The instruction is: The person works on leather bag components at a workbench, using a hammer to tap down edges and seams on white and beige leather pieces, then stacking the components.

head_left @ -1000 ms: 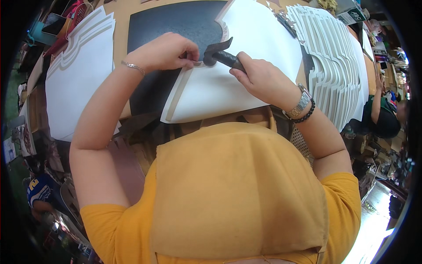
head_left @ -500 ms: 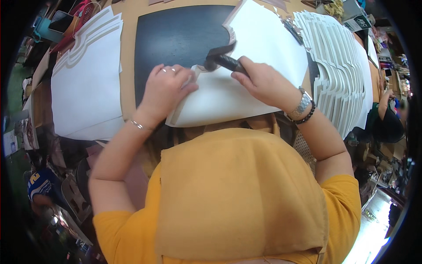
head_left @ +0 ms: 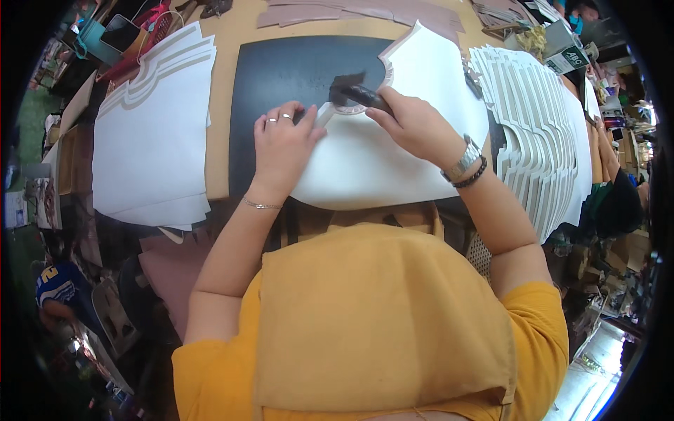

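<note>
A white sheet (head_left: 393,158), perhaps leather, lies partly on a black board (head_left: 281,84). Its curved upper edge shows a pinkish, notched folded border. My right hand (head_left: 425,126) is closed around the dark handle of a hammer (head_left: 361,98). The blurred hammer head sits over the inner curve of that border; whether it touches cannot be told. On the sheet's left corner, my left hand (head_left: 288,144) pinches the pale folded edge between thumb and fingers, just left of the hammer head.
Overlapping white cut pieces (head_left: 158,140) lie at the left of the table. A larger fanned stack of white pieces (head_left: 540,133) is at the right. Brownish-pink strips (head_left: 330,12) lie along the far side. Small metal tools (head_left: 472,81) rest beside the sheet's right edge.
My left hand has shifted slightly right and up along the folded edge. The hammer head has moved a little, still near the curve. The whole view has shifted, with more of the far table showing.
</note>
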A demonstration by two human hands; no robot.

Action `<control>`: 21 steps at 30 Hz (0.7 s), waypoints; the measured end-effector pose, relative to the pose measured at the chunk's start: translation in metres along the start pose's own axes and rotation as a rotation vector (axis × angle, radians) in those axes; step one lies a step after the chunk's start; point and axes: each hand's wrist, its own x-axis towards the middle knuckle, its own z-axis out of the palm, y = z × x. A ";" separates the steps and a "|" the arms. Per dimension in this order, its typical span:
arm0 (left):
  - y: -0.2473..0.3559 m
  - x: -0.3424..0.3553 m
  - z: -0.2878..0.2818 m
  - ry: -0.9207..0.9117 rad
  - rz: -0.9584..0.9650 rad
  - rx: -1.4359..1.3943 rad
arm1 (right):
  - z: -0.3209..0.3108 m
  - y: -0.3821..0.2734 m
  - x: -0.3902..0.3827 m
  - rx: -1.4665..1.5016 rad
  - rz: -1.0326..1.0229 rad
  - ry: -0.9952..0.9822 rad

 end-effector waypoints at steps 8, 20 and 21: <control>-0.001 0.020 -0.002 -0.130 -0.170 -0.538 | 0.003 0.002 -0.024 0.082 0.182 -0.086; 0.009 0.017 -0.002 -0.085 0.043 -0.182 | 0.009 0.000 0.006 0.016 0.015 0.029; 0.006 0.018 -0.004 -0.123 -0.012 -0.275 | 0.010 0.002 0.009 -0.030 0.028 -0.008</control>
